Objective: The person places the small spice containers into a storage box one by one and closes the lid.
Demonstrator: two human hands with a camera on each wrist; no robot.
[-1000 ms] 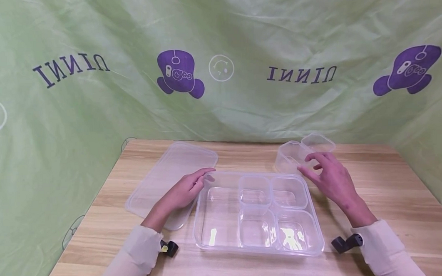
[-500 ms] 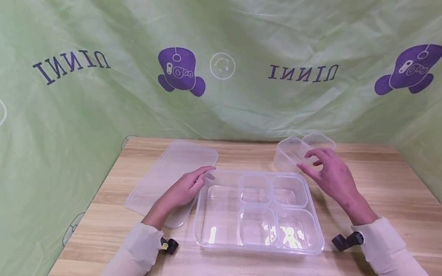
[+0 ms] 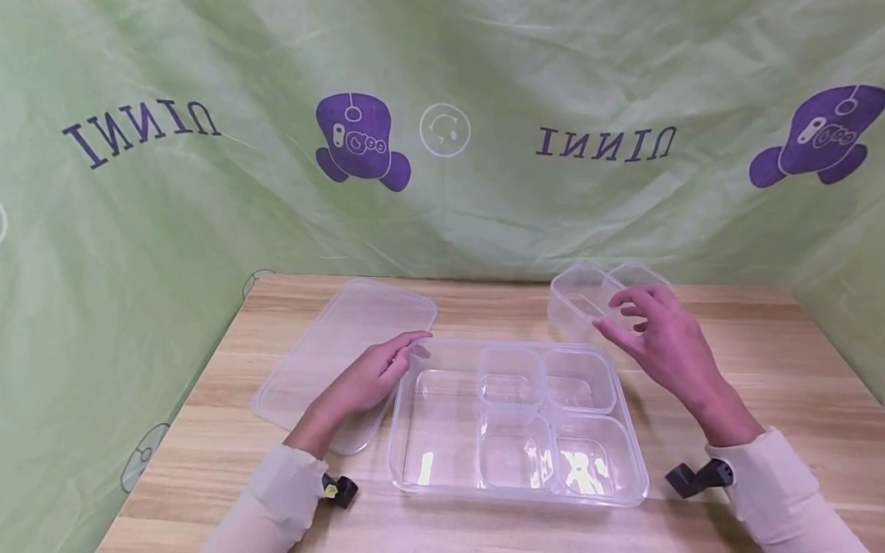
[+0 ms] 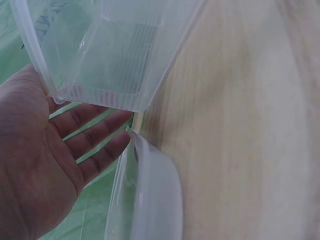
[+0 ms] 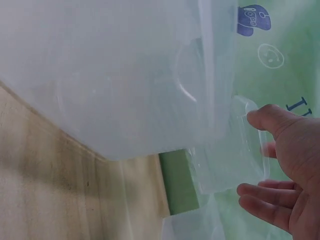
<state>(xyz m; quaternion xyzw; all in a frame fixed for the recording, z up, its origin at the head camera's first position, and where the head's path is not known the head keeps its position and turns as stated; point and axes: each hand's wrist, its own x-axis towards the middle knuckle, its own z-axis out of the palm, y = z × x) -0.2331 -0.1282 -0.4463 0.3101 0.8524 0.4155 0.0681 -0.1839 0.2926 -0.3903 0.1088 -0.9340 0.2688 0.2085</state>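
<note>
A large clear plastic food box (image 3: 442, 414) sits mid-table, with several small clear containers filling its right part. My left hand (image 3: 376, 376) rests at its far left corner. Its fingers (image 4: 95, 137) are fairly straight along the outside wall in the left wrist view. Behind the box's right corner, my right hand (image 3: 667, 344) pinches the rim of a loose small clear container (image 3: 570, 313) between thumb and fingers. The right wrist view shows the thumb (image 5: 265, 116) at that rim and the lower fingers spread away from it.
A flat translucent lid (image 3: 326, 341) lies left of the box, partly behind my left forearm. Another small clear container (image 3: 641, 274) stands at the back, beside the pinched one. A green printed cloth (image 3: 484, 216) hangs around the wooden table (image 3: 232, 421).
The pinched small container has levelled from a tilt, its rim now higher in the head view. My right hand has risen slightly with it. The left hand and large box have stayed put.
</note>
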